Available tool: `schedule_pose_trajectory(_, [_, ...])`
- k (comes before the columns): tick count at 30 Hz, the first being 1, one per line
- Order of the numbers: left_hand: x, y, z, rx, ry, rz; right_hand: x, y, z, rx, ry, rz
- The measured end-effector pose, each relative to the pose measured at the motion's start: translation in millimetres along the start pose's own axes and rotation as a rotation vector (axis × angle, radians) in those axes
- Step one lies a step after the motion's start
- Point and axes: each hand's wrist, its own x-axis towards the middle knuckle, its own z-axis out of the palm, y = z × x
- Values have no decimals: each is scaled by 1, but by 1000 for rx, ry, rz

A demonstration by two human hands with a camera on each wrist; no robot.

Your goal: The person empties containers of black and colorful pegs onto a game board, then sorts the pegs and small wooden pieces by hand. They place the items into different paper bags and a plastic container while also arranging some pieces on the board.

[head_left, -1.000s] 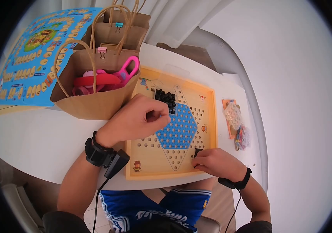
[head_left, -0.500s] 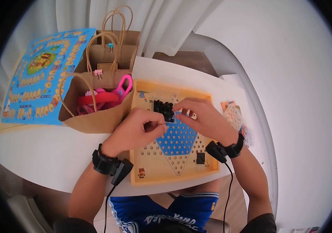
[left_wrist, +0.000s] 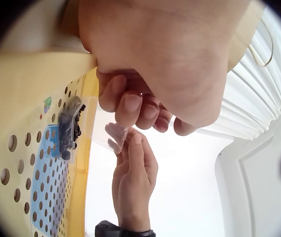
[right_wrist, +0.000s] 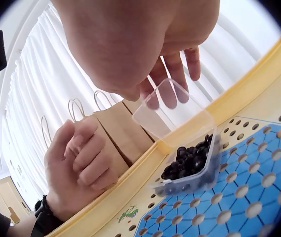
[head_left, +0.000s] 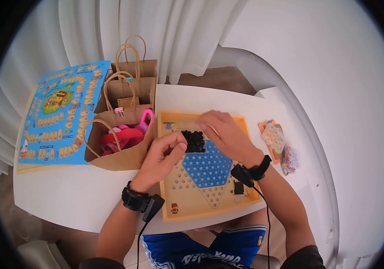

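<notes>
A small clear plastic box (right_wrist: 172, 189) full of glossy black pieces (head_left: 195, 141) stands at the far left part of the wooden game board (head_left: 167, 197). Its hinged clear lid (right_wrist: 187, 118) is raised. My right hand (head_left: 230, 136) reaches over the box; its extended fingers show through the lid, touching its far side. Close to the box's left side hovers my left hand (head_left: 163, 157), loosely curled with nothing visible in it. A small black square (head_left: 238, 188) lies on the board's near right part.
Paper bags stand left of the board; the nearest bag (head_left: 115, 163) holds pink and red toys (head_left: 127, 134). Behind it leans a blue printed game sheet (head_left: 62, 116). Small plastic packets (head_left: 275, 139) lie on the white table (head_left: 89, 193) to the right.
My right hand has left the black square at the board's near right and moved up to the box's lid. My left hand stays beside the box, its fingers loosened. The head view has shifted.
</notes>
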Motion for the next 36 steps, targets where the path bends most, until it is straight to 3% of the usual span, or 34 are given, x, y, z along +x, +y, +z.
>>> schedule_pose_trajectory(2, [0, -1, 1, -119, 4, -36, -9, 4, 3, 89, -199, -79])
schedule_pose_trajectory(12, [-2, -3, -1, -72, -26, -65, -26, 7, 36, 64, -93, -75])
schedule_pose_trajectory(21, [-2, -4, 0, -55, -17, -29, -31, 10, 18, 33, -249, -36])
schedule_pose_trajectory(24, [-3, -3, -1, -38, -3, -64, -63, 4, -21, 133, -129, 18])
schedule_pose_trajectory(26, [-2, -4, 0, -38, -1, -58, -92, 1, -62, 211, -133, 186])
schedule_pose_trajectory(28, [-3, -5, 0, -32, -1, -57, -126, 13, -93, 147, -70, 255])
schedule_pose_trajectory(29, [-3, -5, 2, -46, -1, -50, -161, 36, -114, -16, -117, 363])
schedule_pose_trajectory(33, [-2, -5, -1, 30, -13, -36, -211, 59, -114, -169, -169, 374])
schedule_pose_trajectory(36, [-3, -6, 1, 38, -12, -32, -224, 72, -100, -62, -204, 403])
